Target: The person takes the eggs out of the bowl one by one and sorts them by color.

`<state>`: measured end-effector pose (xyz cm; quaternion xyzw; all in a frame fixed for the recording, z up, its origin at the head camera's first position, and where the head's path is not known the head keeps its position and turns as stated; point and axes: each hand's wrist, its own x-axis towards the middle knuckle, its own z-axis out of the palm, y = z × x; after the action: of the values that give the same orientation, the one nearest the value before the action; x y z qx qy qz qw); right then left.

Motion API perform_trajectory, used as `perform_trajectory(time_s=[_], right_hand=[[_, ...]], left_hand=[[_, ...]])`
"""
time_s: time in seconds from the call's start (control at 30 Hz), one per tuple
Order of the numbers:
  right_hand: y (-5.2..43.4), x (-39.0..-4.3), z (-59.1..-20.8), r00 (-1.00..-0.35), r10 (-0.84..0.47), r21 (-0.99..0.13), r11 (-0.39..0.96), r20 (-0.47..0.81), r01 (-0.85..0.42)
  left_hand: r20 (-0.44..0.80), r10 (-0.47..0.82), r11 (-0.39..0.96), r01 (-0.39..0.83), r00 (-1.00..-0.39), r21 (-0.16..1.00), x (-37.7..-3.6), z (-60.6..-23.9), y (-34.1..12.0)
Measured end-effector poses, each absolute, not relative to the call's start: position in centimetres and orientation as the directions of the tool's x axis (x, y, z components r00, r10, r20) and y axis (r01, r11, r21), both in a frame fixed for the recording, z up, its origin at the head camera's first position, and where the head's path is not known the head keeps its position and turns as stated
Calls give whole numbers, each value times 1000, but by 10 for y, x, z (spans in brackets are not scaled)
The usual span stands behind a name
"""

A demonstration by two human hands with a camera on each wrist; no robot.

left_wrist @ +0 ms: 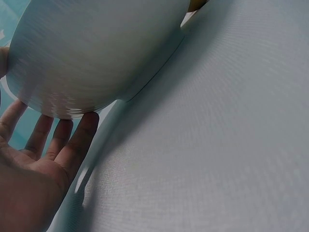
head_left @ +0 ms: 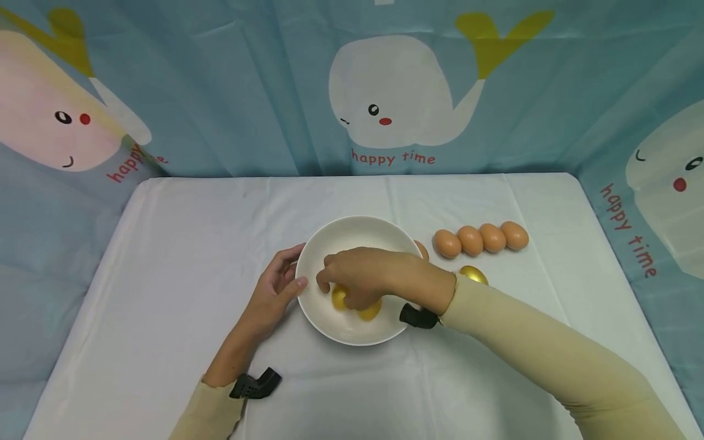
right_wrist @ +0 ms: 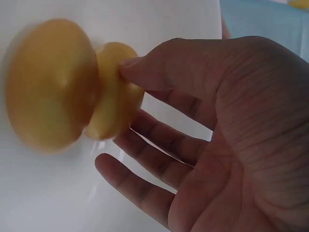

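A white bowl (head_left: 363, 231) stands on the white-covered table. My left hand (head_left: 275, 292) grips its left side, the thumb on the rim and the fingers against the outside wall, as the left wrist view shows. Inside the bowl lie two golden eggs. My right hand (head_left: 360, 272) reaches in over the right rim and holds one golden egg (right_wrist: 112, 96) between thumb and fingers. The other golden egg (right_wrist: 50, 87) rests right beside it; in the head view this egg (head_left: 370, 310) shows partly under the hand.
Several brown eggs (head_left: 471, 240) stand in a row to the right, behind my right forearm. Another brown egg (head_left: 422, 249) is partly hidden by the bowl. One more golden egg (head_left: 473, 275) shows behind the right sleeve. A blue whale-print curtain (head_left: 247, 122) surrounds the table.
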<state>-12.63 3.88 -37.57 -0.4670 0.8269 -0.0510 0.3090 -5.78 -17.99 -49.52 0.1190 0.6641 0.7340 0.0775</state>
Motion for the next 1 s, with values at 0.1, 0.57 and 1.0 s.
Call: perform_trajectory(time_s=[0.1, 0.57, 1.0], right_hand=[[38, -125, -379, -371, -806, -360, 552, -462, -752], [40, -124, -384, -402, -833, -345, 531, -380, -774], [40, -127, -387, -419, -835, -347, 535, -357, -770]], left_hand=[[73, 272, -109, 44, -959, 993, -58, -495, -180], [69, 271, -88, 47, -960, 995, -58, -495, -180], [78, 269, -94, 55, -960, 994, -58, -496, -181]])
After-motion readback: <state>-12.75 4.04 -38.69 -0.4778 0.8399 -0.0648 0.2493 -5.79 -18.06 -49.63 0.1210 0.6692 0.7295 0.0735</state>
